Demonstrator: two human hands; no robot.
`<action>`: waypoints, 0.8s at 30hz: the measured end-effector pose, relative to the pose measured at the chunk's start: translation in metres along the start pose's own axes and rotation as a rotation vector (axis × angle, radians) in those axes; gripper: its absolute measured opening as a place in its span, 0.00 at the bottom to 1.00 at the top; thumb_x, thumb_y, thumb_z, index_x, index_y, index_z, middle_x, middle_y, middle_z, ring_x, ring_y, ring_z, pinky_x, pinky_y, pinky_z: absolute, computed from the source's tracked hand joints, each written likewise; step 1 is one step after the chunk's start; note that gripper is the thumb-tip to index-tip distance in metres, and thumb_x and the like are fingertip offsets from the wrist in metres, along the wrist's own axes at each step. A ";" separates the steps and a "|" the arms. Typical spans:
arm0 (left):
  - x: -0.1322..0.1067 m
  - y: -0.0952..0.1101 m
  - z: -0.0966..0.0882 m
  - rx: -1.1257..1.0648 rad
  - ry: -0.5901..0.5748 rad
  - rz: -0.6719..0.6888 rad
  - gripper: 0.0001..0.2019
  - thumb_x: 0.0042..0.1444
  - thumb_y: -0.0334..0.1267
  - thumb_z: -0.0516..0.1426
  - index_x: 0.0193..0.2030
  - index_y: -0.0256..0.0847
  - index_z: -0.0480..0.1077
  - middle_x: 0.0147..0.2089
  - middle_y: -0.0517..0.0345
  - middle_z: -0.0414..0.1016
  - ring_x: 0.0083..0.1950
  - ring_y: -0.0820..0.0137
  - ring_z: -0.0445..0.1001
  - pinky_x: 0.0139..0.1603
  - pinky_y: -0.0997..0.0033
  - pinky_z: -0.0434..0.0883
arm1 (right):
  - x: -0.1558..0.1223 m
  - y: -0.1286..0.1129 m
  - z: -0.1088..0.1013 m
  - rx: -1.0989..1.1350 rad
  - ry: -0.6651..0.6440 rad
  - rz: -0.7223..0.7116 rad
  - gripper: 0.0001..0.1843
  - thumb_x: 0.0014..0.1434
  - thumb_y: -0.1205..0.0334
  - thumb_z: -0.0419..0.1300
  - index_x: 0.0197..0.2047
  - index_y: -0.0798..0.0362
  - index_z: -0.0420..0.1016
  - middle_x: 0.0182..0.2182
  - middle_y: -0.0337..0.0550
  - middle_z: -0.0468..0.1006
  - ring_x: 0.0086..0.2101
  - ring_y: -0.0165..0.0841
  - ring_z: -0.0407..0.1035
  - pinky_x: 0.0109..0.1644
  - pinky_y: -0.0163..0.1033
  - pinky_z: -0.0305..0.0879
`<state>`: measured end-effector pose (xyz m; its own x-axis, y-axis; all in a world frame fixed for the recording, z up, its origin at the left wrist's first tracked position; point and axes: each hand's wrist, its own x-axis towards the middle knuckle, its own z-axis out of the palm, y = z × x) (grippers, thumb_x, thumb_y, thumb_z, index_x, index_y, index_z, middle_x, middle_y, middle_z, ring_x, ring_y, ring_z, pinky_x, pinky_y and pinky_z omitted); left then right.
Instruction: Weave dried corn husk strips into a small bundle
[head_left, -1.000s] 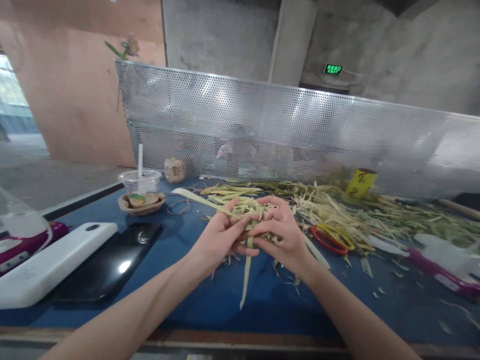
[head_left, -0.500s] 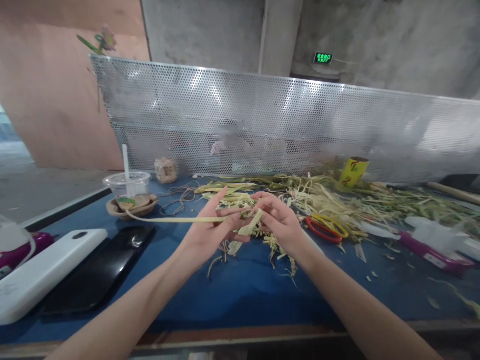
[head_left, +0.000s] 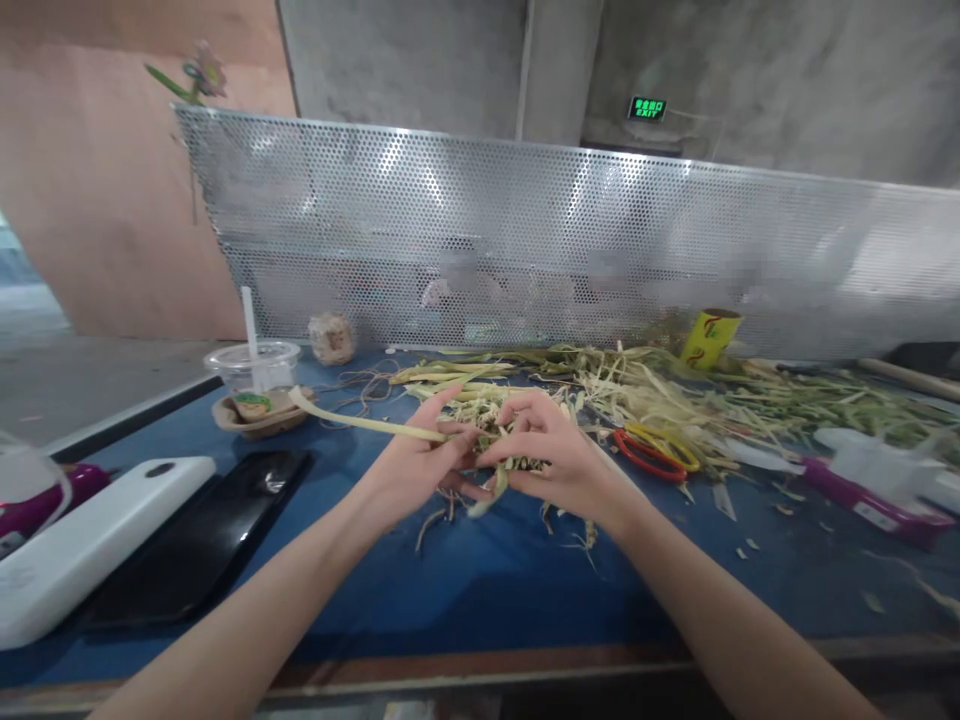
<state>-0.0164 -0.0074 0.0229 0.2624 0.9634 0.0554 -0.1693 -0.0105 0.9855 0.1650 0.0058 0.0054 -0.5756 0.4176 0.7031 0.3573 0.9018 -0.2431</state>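
- Near edge, left: a black phone (head_left: 202,540) lies on the blue table (head_left: 480,600), just beside a white oblong device (head_left: 112,540).
- Center: the left hand (head_left: 420,455) has thumb and fingers pinched on a pale strip (head_left: 367,425); the strip's free end extends leftward toward the cup.
- The right hand (head_left: 551,455) faces it, fingers curled inward at fibrous plant material (head_left: 526,464) between the hands. Contact is partly hidden; whether its fingers are fully closed cannot be told.
- Right of the hands: a red loop (head_left: 660,472) and a yellow loop (head_left: 686,452) overlap.
- Left: a clear cup (head_left: 259,365) with a straw sits in a brown holder (head_left: 236,422).
- Beyond: loose leaf strips (head_left: 660,400), with a yellow tube (head_left: 709,340) tilted among them.
- Background: a perforated metal panel (head_left: 510,220); beyond it, a green exit sign (head_left: 647,109).
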 end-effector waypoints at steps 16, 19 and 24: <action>0.005 0.002 -0.005 0.019 0.007 0.094 0.37 0.45 0.27 0.63 0.62 0.37 0.52 0.42 0.49 0.76 0.26 0.74 0.74 0.22 0.76 0.72 | 0.006 -0.004 0.002 0.217 0.223 0.157 0.06 0.55 0.63 0.59 0.35 0.50 0.79 0.33 0.43 0.75 0.35 0.32 0.71 0.38 0.38 0.71; 0.007 0.000 -0.005 -0.003 0.048 0.143 0.39 0.42 0.26 0.64 0.61 0.35 0.53 0.39 0.50 0.77 0.25 0.75 0.74 0.22 0.77 0.72 | 0.004 -0.004 0.005 0.223 0.261 0.273 0.06 0.54 0.62 0.60 0.36 0.51 0.78 0.36 0.45 0.75 0.38 0.35 0.71 0.38 0.39 0.71; 0.008 -0.004 0.002 0.021 0.136 0.184 0.46 0.33 0.24 0.67 0.62 0.34 0.54 0.33 0.56 0.78 0.24 0.73 0.73 0.20 0.76 0.71 | 0.004 -0.007 0.009 0.340 0.278 0.539 0.09 0.54 0.59 0.59 0.37 0.53 0.75 0.27 0.42 0.75 0.23 0.28 0.68 0.26 0.34 0.67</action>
<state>-0.0120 0.0003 0.0195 0.0979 0.9720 0.2134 -0.1818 -0.1934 0.9641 0.1538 0.0017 0.0043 -0.1565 0.8137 0.5598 0.2636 0.5806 -0.7703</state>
